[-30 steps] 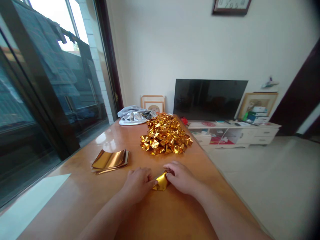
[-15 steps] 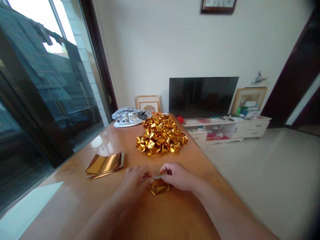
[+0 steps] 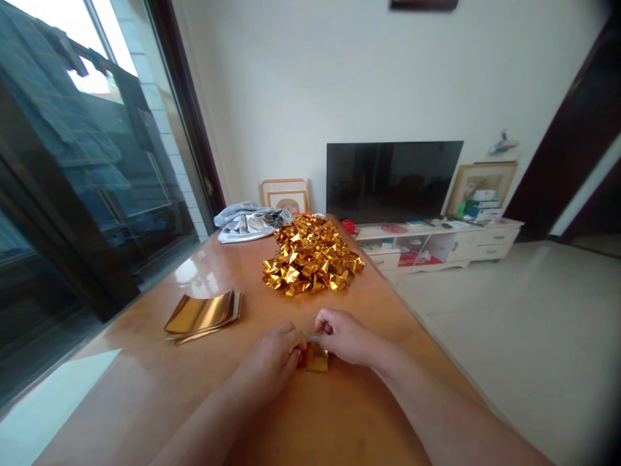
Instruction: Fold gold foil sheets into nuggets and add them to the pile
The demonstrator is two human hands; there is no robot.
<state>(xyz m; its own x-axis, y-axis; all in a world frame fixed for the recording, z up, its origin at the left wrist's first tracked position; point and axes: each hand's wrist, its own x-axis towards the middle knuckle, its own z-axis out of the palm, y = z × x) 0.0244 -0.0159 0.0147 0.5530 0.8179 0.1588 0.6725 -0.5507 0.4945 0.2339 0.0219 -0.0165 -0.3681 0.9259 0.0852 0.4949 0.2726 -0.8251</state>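
Note:
Between my two hands is a small sheet of gold foil paper [image 3: 317, 359], partly folded, with a pale strip along its far edge. My left hand [image 3: 277, 353] is closed on its left side, the fingers covering that part. The thumb and forefinger of my right hand [image 3: 342, 333] pinch the far right edge. Beyond my hands lies a heap of folded gold foil pieces [image 3: 315, 255]. To the left rests a stack of flat gold foil sheets [image 3: 201, 314], curling up at the right end.
The wooden table [image 3: 233, 414] has a pale sheet [image 3: 58, 401] at its left edge. A bundle of grey-white cloth [image 3: 250, 223] sits at the far end. Past it stand a television [image 3: 392, 181] and a white cabinet [image 3: 475, 246]. A glass door is on the left.
My left hand has shifted right, closer to my right hand. The foil paper now shows a flatter, squarer face, with its left part covered. The view has tilted slightly downward.

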